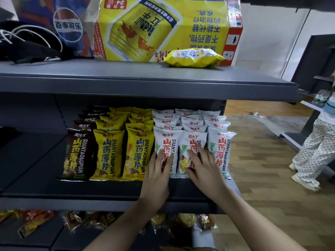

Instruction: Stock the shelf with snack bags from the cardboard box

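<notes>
On the middle shelf (108, 189), white snack bags (220, 151) stood upright at the right, long axes vertical, fronts facing near. The left hand (157, 176) and right hand (203, 167), just apart, pressed flat, fingers straight, on the front two bags. The bags appeared light, puffed, slippery and crushable; best held by their side edges.

Dark grey shelf (108, 187), upright rows of brown (78, 154), yellow (108, 154) and white snack bags (220, 151) standing on it

Yellow cardboard box (163, 24) top cut off, lower-shelf packets (32, 223) blurred — labels unreadable
</notes>
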`<state>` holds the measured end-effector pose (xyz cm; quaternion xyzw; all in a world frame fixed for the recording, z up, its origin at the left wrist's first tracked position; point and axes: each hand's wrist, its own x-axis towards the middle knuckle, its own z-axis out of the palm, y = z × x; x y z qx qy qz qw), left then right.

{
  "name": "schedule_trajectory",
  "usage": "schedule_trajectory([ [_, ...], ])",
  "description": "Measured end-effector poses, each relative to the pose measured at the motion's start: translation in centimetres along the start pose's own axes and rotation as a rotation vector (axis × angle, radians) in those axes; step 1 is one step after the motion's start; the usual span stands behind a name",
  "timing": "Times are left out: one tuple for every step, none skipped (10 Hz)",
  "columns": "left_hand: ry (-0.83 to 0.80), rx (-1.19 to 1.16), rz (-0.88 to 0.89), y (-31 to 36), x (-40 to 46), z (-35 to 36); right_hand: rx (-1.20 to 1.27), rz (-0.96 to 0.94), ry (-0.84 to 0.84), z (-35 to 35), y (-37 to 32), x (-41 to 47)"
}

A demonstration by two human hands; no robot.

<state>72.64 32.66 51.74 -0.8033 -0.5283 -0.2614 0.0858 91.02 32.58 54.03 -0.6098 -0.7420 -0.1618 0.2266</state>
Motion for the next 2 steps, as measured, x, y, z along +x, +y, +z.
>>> schedule_trajectory([
  [0.035,-0.056,0.04,-0.7,-1.1,-1.5,0.113,0.022,0.011,-1.8,-0.6,-0.3],
  [0.11,-0.125,0.047,-2.2,-1.9,-3.6,0.29,0.095,0.083,-4.6,-1.2,-0.3],
])
